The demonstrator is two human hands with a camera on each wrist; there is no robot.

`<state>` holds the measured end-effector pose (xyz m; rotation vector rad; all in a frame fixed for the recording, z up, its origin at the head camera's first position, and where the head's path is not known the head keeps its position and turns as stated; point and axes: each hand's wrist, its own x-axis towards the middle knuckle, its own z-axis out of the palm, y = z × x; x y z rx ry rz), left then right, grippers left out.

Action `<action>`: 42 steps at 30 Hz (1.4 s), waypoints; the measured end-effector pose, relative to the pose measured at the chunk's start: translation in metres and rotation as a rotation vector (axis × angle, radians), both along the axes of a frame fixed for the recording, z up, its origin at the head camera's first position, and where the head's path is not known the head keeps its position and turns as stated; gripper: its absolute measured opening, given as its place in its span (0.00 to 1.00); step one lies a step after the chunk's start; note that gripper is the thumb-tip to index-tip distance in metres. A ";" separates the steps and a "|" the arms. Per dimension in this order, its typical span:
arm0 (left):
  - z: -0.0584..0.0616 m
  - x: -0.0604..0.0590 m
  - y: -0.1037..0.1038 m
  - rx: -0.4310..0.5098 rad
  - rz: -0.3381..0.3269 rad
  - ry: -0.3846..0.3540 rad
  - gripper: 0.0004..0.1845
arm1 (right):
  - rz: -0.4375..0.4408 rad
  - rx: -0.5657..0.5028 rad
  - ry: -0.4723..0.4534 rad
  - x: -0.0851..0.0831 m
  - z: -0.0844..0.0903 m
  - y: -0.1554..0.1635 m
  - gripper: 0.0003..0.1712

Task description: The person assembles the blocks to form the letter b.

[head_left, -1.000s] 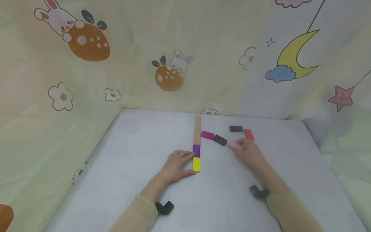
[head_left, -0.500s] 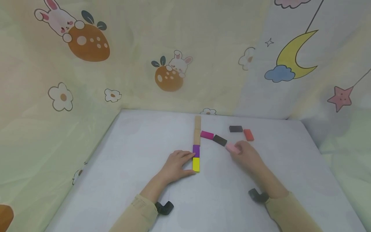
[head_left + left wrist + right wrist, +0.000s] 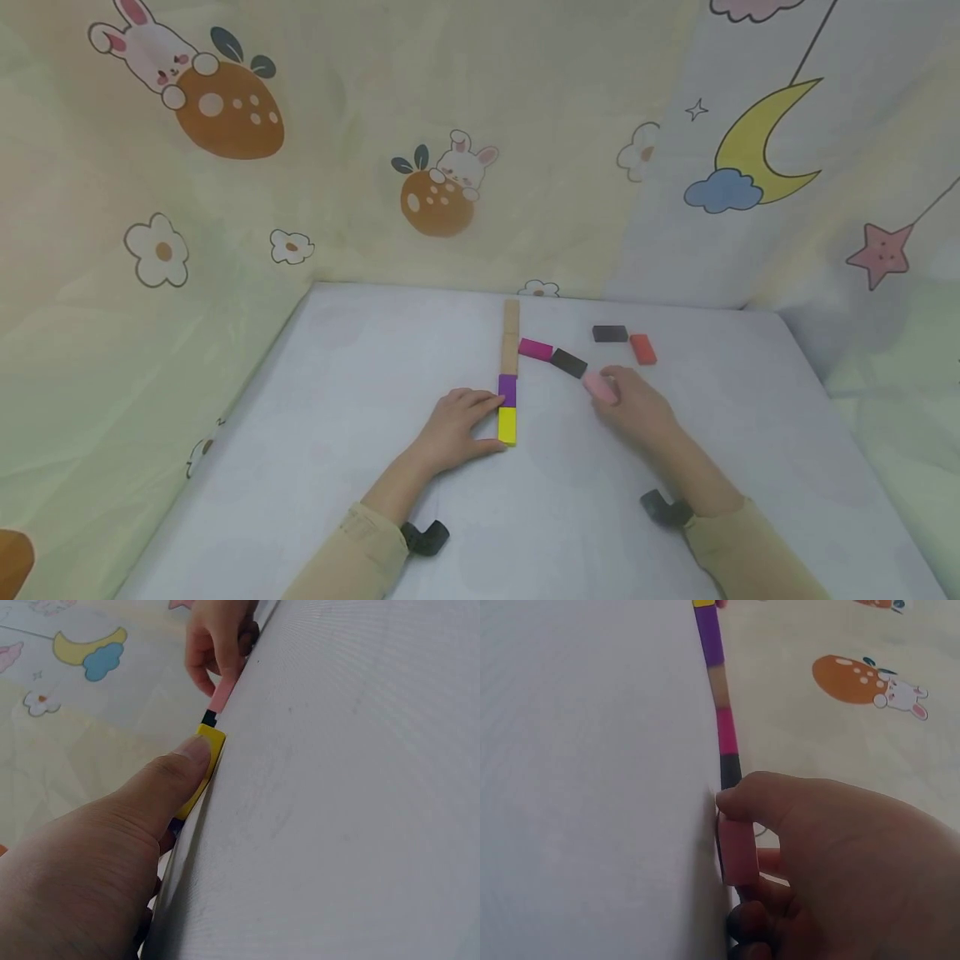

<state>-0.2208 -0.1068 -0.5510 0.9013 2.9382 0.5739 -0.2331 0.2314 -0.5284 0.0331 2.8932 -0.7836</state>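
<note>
My right hand (image 3: 639,407) pinches a pink block (image 3: 602,387) between thumb and fingers, seen closely as a pink block (image 3: 739,851) in the right wrist view. Its far end is at the near end of a black block (image 3: 569,363), which adjoins a magenta block (image 3: 536,349). My left hand (image 3: 456,429) rests beside a straight row, thumb at the near end of the yellow block (image 3: 507,426) and a fingertip by the purple block (image 3: 507,390). In the left wrist view, the thumb lies against the yellow block (image 3: 202,769); its other fingers are mostly hidden.
Two plain wooden blocks (image 3: 511,337) continue the row to the back edge. A second black block (image 3: 610,333) and a red block (image 3: 643,349) lie at the back right of the white table (image 3: 360,350). A printed cloth (image 3: 555,200) hangs behind.
My right hand has shifted slightly left and nearer with the pink block, which has turned to a steeper slant. The left hand and the other blocks stay in place.
</note>
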 end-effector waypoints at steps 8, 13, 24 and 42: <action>-0.001 0.001 0.000 0.009 0.005 -0.014 0.41 | 0.045 -0.050 -0.021 -0.004 0.000 0.013 0.47; -0.001 0.001 0.000 -0.006 0.013 -0.012 0.41 | 0.079 -0.112 -0.061 -0.013 0.001 0.029 0.43; -0.001 0.001 0.000 0.001 0.015 -0.023 0.41 | 0.149 -0.136 -0.213 -0.022 0.012 0.045 0.38; -0.002 0.000 0.000 0.001 -0.007 0.010 0.41 | 0.350 -0.125 -0.170 -0.034 0.018 0.048 0.35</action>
